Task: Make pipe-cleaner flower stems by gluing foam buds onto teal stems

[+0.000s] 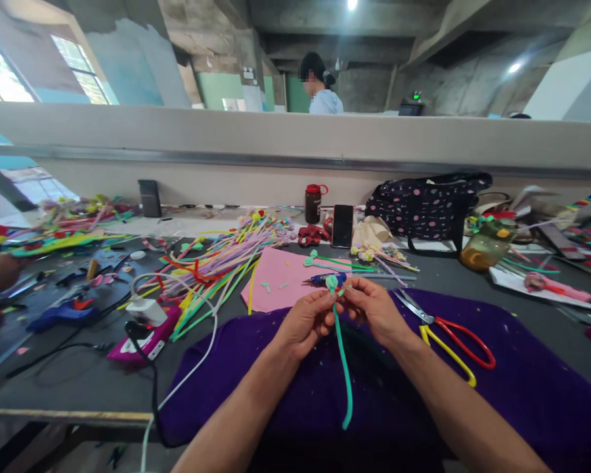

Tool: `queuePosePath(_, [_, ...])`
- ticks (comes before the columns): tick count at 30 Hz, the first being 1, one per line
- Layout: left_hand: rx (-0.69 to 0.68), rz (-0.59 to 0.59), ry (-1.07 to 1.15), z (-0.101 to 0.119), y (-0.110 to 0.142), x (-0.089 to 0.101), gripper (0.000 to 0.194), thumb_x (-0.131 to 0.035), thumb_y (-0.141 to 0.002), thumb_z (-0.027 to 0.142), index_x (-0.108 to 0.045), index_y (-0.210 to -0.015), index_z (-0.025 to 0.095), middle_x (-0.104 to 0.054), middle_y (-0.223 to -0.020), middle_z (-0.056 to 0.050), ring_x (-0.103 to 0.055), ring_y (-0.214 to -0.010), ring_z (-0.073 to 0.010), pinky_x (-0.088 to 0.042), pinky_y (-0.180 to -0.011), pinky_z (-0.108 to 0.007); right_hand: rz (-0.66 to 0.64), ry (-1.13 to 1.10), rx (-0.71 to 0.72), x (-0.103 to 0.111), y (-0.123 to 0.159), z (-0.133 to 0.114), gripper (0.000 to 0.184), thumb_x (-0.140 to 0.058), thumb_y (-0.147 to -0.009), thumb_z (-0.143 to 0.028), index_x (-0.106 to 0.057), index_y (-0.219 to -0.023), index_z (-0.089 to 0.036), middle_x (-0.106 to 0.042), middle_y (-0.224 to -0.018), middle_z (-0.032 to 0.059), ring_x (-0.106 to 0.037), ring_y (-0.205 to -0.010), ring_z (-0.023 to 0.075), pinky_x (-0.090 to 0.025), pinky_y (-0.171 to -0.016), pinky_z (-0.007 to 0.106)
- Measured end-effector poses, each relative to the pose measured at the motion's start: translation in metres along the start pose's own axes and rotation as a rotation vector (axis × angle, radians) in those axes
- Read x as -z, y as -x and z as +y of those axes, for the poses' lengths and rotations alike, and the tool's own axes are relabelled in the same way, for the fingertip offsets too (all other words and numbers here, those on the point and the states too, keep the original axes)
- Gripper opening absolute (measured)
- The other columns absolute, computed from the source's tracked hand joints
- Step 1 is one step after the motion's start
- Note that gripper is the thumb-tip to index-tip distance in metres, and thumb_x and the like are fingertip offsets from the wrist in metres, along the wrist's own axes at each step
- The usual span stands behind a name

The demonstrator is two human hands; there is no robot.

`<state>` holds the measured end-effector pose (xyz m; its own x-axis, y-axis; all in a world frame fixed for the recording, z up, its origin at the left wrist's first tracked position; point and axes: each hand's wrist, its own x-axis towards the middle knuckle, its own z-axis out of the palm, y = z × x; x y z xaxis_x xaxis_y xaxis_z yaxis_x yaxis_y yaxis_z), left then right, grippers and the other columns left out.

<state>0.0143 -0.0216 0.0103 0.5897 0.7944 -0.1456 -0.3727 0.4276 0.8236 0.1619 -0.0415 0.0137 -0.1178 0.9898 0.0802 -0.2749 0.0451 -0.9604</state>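
Observation:
Both of my hands meet above a purple cloth (236, 355) around a green pipe cleaner (343, 368). Its top is curled into a small flower-like shape, and its long tail hangs down between my wrists. My left hand (311, 318) pinches it just under the curled top. With thumb and fingertips, my right hand (372, 305) grips the curled part from the other side. Scissors (428, 320) with one red and one yellow handle lie open on the cloth, right of my right hand. Behind my fingers are a blue glue gun (320, 280) and a pink sheet (270, 269).
Bundled pipe cleaners (226, 256) spread left of the pink sheet. A magenta power strip (148, 338) with a white plug and cables sits at left. A phone (343, 226), a bottle (313, 205) and a dark patterned bag (423, 213) stand along the back. Another person's hand (0, 272) shows at far left.

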Motion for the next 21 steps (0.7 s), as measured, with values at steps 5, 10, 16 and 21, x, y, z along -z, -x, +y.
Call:
queuePosePath(5, [-0.007,-0.006,-0.038,0.001,-0.011,-0.002,0.02,-0.061,-0.074,0.03,-0.057,-0.072,0.011,-0.049,-0.047,0.004,-0.039,-0.033,-0.001,-0.029,-0.031,-0.01,0.019,0.053,0.039,0.003,-0.005,0.001,0.02,-0.059,-0.075,-0.035,-0.053,-0.077,-0.017,-0.057,-0.06,-0.0027,-0.044,-0.043,0.0059,-0.03,-0.039,0.016])
queuePosePath(10, [-0.056,0.058,-0.124,-0.004,-0.011,0.001,0.022,-0.064,-0.072,0.031,-0.055,-0.068,0.012,-0.051,-0.046,0.004,-0.039,-0.032,-0.0013,-0.028,-0.032,-0.011,0.003,0.172,0.068,0.002,-0.003,0.001,0.016,-0.055,-0.079,-0.033,-0.052,-0.079,-0.017,-0.056,-0.06,-0.0041,-0.044,-0.042,0.0051,-0.03,-0.04,0.016])
queuePosePath(16, [-0.117,0.051,-0.179,-0.006,-0.003,0.005,0.022,-0.062,-0.073,0.031,-0.056,-0.065,0.011,-0.047,-0.04,0.005,-0.035,-0.03,-0.0014,-0.024,-0.031,-0.012,-0.094,0.127,-0.027,0.0,-0.001,-0.002,0.019,-0.059,-0.075,-0.034,-0.054,-0.076,-0.015,-0.059,-0.063,-0.0027,-0.043,-0.039,0.0036,-0.026,-0.035,0.015])
queuePosePath(21, [-0.108,0.064,-0.138,-0.002,0.001,0.003,0.019,-0.064,-0.071,0.027,-0.056,-0.063,0.011,-0.057,-0.053,0.001,-0.036,-0.031,-0.0001,-0.025,-0.03,-0.012,-0.178,-0.11,-0.149,0.005,-0.005,0.0,0.02,-0.063,-0.072,-0.031,-0.058,-0.077,-0.012,-0.062,-0.063,0.001,-0.044,-0.036,0.0027,-0.024,-0.031,0.013])
